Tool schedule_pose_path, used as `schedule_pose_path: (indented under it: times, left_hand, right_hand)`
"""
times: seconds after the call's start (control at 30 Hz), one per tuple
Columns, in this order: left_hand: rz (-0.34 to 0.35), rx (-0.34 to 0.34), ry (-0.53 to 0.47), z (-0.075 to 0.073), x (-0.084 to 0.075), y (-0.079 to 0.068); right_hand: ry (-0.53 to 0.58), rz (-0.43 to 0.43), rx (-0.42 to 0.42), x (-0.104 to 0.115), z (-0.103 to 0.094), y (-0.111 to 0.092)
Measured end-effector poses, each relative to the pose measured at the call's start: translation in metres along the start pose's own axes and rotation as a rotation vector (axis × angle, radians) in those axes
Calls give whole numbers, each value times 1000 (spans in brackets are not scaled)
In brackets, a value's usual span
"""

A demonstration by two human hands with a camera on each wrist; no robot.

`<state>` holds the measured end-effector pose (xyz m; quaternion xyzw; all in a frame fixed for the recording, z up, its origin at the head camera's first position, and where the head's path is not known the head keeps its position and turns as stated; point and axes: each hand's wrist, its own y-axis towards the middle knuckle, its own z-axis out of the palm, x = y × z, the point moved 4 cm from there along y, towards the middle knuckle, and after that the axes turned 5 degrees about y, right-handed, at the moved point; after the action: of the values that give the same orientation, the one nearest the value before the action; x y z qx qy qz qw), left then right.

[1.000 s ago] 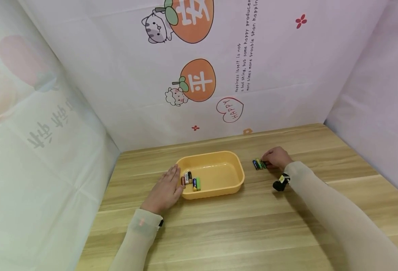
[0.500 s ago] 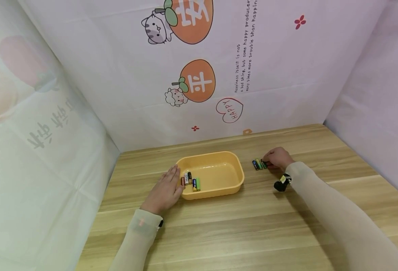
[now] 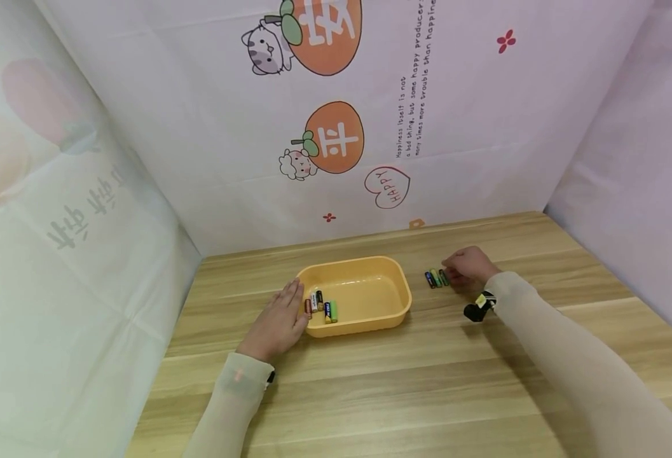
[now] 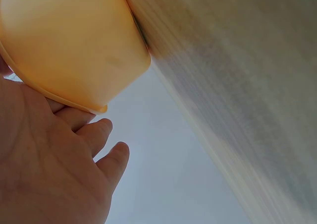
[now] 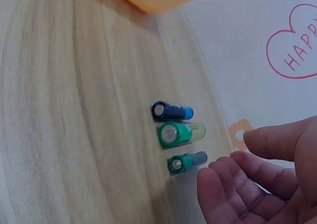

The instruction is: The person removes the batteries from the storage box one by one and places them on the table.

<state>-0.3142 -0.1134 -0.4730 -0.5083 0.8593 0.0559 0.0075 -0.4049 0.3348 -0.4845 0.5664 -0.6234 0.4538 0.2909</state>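
Observation:
My left hand (image 3: 275, 323) rests against the left end of a yellow plastic tray (image 3: 372, 299), fingers fairly straight; the left wrist view shows the fingers (image 4: 101, 135) at the tray's rim. Inside the tray's left end lie several batteries, among them a blue one (image 3: 327, 313) and a bright green one (image 3: 334, 312). To the right of the tray, three batteries lie side by side on the table: a blue battery (image 5: 172, 111), a thicker green-and-yellow battery (image 5: 182, 133) and a thin green battery (image 5: 187, 162). Beside the thin one is my right hand (image 3: 470, 264), loosely bent, thumb apart, holding nothing.
The wood-grain table (image 3: 370, 394) meets a printed white cloth wall (image 3: 244, 191) close behind the tray. More cloth hangs at the left and right sides. A black wrist device (image 3: 477, 308) sits below the right wrist.
My right hand has let go of the thin green battery and shifted slightly right, so the whole row of three now shows. The left hand and tray stay in place.

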Motion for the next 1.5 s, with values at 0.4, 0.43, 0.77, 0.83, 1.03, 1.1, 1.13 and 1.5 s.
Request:
schedule_pose_path:
  times: [0.4, 0.43, 0.77, 0.83, 1.03, 1.1, 1.13, 1.5]
  left_hand:
    - [-5, -3, -23, 3, 1, 2]
    - [-6, 1, -23, 3, 1, 2]
    - [3, -6, -12, 1, 0, 4]
    - [0, -6, -13, 1, 1, 4]
    - [4, -6, -20, 1, 1, 3]
    - [7, -9, -24, 1, 1, 3]
    - [8, -11, -26, 1, 1, 3]
    - [8, -14, -3, 2, 5, 2]
  right_hand:
    - [129, 37, 29, 21, 3, -11]
    - [133, 42, 30, 22, 3, -11]
    - [156, 32, 53, 36, 7, -11]
    - [165, 23, 59, 40, 9, -12]
    - [190, 15, 80, 50, 16, -15]
    - [199, 16, 82, 52, 19, -15]
    - [200, 16, 84, 53, 21, -14]
    - [205, 18, 104, 67, 43, -13]
